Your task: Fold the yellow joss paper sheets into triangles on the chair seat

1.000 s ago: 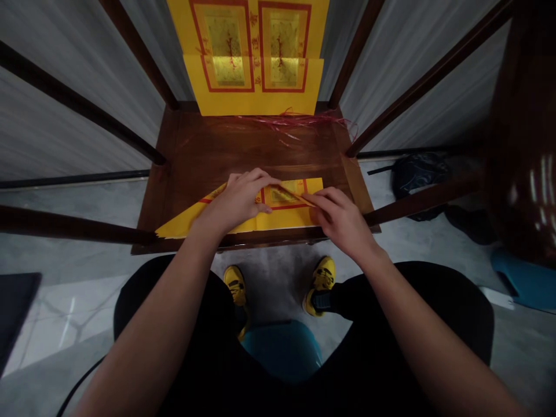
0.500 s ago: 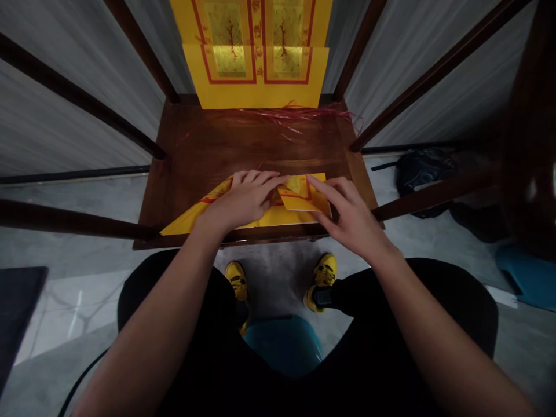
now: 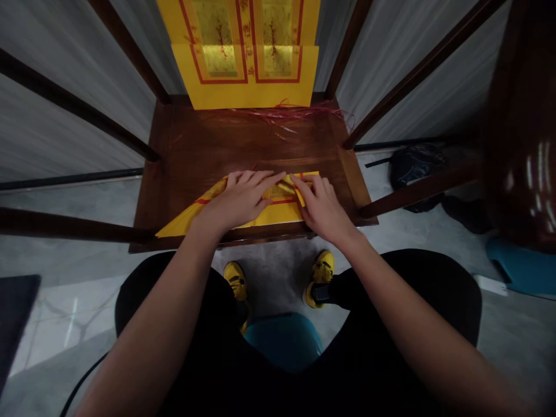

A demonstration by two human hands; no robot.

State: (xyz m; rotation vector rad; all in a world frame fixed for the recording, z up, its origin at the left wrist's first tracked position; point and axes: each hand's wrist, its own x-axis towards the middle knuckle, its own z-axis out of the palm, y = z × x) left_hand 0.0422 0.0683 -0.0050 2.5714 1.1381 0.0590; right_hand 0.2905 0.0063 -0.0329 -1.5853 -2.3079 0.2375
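Note:
A yellow paper sheet [image 3: 278, 215] with red printed lines and a gold patch lies along the near edge of the wooden shelf. Its left part [image 3: 185, 221] slants to a point at the shelf's front corner. My left hand [image 3: 237, 198] rests flat on the paper with its fingers stretched toward the right. On the right end, my right hand [image 3: 322, 205] is closed on the curled-over edge of the sheet, thumb on the near side. The index fingertips of both hands are close together at the top of the curl. The underside of the fold is hidden.
Larger yellow sheets [image 3: 249, 95] with red frames and gold patches stand at the back of the shelf [image 3: 243, 139]. Loose pink-red strands [image 3: 286, 117] lie before them. Dark wooden bars [image 3: 382, 81] flank both sides. A blue stool [image 3: 282, 341] is between my legs.
My right hand has moved left, bringing the lifted right flap of the sheet over into a tighter curl. My left hand has stayed on the paper. The view has shifted slightly.

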